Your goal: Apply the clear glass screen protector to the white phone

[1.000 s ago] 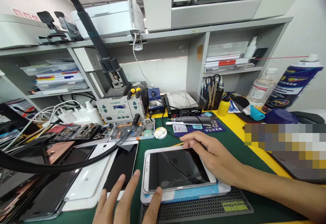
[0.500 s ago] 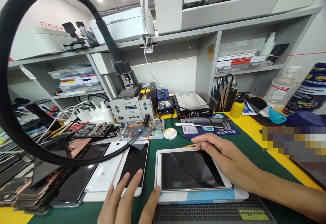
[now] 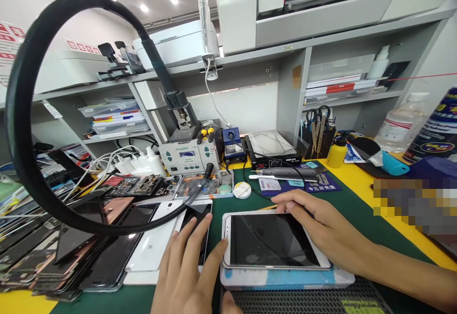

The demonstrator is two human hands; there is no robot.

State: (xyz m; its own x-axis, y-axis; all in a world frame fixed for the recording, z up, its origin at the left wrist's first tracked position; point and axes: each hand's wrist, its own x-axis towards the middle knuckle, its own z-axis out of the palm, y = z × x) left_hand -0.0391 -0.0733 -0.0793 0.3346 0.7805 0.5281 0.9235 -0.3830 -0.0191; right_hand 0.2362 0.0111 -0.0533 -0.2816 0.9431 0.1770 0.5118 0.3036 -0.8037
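A white phone (image 3: 271,243) with a cracked dark screen lies face up on a white and blue pad (image 3: 285,277) on the green mat. My right hand (image 3: 317,223) rests along the phone's far right edge and pinches a thin yellow-handled tool (image 3: 268,207) at its top corner. My left hand (image 3: 189,271) lies flat with fingers spread. Its index finger touches the phone's left edge, and the other fingers rest on a black-screened phone (image 3: 194,230) beside it.
Several phones and screens are piled at the left (image 3: 71,252). A black flexible hose (image 3: 32,128) arcs over them. A soldering station (image 3: 187,156), parts tray (image 3: 203,185), tool holder (image 3: 316,138), yellow bottle (image 3: 336,154) and spray can (image 3: 433,133) stand behind. A black grid mat (image 3: 303,299) lies at the near edge.
My left hand has slid forward and up onto the black-screened phone, index finger now at the white phone's left edge. The view has shifted left. My right hand stays at the top corner.
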